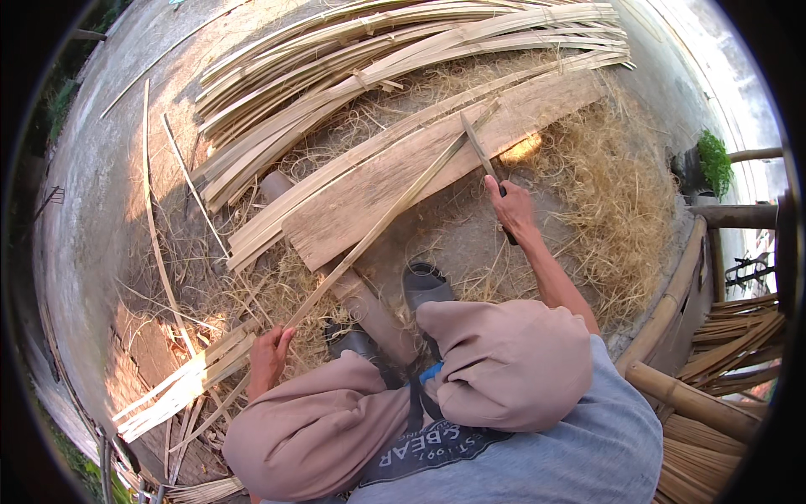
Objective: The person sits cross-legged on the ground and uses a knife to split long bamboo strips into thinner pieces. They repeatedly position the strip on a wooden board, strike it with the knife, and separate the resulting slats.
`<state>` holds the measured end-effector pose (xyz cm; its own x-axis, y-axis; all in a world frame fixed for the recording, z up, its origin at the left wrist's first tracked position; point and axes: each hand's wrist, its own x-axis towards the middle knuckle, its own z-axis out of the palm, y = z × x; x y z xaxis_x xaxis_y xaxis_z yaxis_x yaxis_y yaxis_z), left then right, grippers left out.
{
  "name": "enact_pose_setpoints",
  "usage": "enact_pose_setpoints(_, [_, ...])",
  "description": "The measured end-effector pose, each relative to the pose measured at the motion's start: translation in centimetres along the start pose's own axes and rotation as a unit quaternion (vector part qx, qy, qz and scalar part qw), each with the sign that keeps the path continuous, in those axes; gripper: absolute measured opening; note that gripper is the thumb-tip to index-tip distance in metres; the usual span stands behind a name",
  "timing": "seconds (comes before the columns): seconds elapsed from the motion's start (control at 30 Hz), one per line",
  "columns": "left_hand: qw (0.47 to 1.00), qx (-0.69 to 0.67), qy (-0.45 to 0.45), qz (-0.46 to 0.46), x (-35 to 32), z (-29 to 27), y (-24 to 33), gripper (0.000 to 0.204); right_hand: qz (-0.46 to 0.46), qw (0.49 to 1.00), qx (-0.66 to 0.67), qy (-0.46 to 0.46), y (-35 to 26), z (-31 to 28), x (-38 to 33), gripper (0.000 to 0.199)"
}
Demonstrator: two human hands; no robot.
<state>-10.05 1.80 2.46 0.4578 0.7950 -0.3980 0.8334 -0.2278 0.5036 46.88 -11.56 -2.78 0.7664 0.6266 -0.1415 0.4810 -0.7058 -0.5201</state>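
My left hand, beside my left knee, is closed around the near end of a long bamboo strip. The strip slants away to the right over a wooden board, and its far part lies across the board's upper face. A knife with a dark handle is gripped in my right hand, out past my right knee. Its blade points away from me and crosses the strip near the strip's far end. Whether the edge touches the strip I cannot tell.
Bundled bamboo strips lie beyond the board. Curly shavings heap up on the right. More pale strips rest at the left by my left hand. Bamboo poles and stacked strips stand at the right edge. A green plant grows at far right.
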Motion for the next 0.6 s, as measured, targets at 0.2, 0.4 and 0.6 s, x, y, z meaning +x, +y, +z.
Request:
enact_pose_setpoints(0.2, [0.992,-0.102,-0.052,-0.048,-3.4,-1.1,-6.6,0.044,-0.068,0.997,-0.035,-0.009,-0.2,-0.2,0.6,0.065])
enact_pose_setpoints(0.4, [0.979,-0.105,-0.117,-0.131,-4.3,-3.1,-4.5,0.046,-0.249,0.964,-0.096,-0.012,0.7,1.5,-1.3,0.067])
enact_pose_setpoints(0.6, [0.926,-0.178,-0.232,-0.240,-3.7,-4.1,-7.4,0.041,-0.076,0.995,-0.061,0.010,0.7,-0.3,0.9,0.071])
